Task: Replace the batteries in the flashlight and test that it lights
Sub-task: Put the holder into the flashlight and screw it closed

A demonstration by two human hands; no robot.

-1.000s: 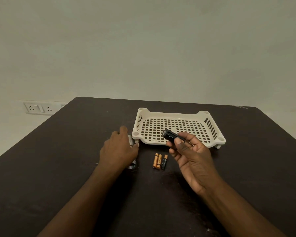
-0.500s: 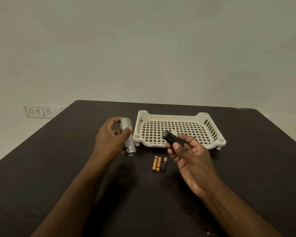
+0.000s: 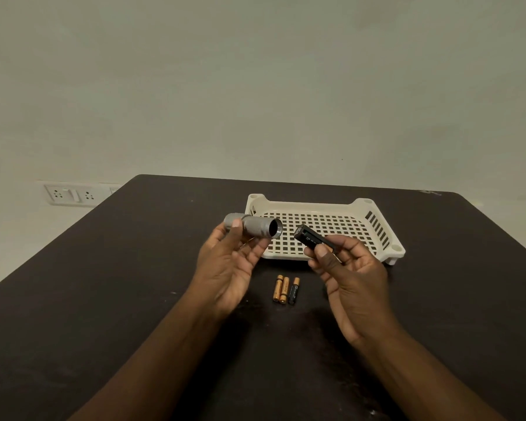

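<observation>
Wall socket plate (image 3: 70, 194) far left on the wall, past the table edge. Dark table (image 3: 104, 299) fills the lower frame.

Left hand (image 3: 228, 265) raised above the table, palm up, thumb and fingers curled round the silver flashlight body (image 3: 252, 228). Body lies roughly level, open dark end pointing right toward the other hand; the far end sticks out left past the thumb. It overlaps the left near corner of the white basket (image 3: 374, 221) in view, held in the air, not resting on it.

Three AAA batteries (image 3: 285, 289) lie side by side on the table between the two hands, near the viewer's side of the basket: two orange-gold, one black with a gold tip. Touching or almost touching each other; apart from both hands.

Right hand (image 3: 353, 271) also lifted, palm up, thumb and fingertips pinching the black battery holder (image 3: 315, 239). Holder tilts, its free end aimed up-left at the flashlight's open end, near it, with a gap between. Whether cells sit in the holder cannot be told.

Basket sits behind both hands, slotted base.
</observation>
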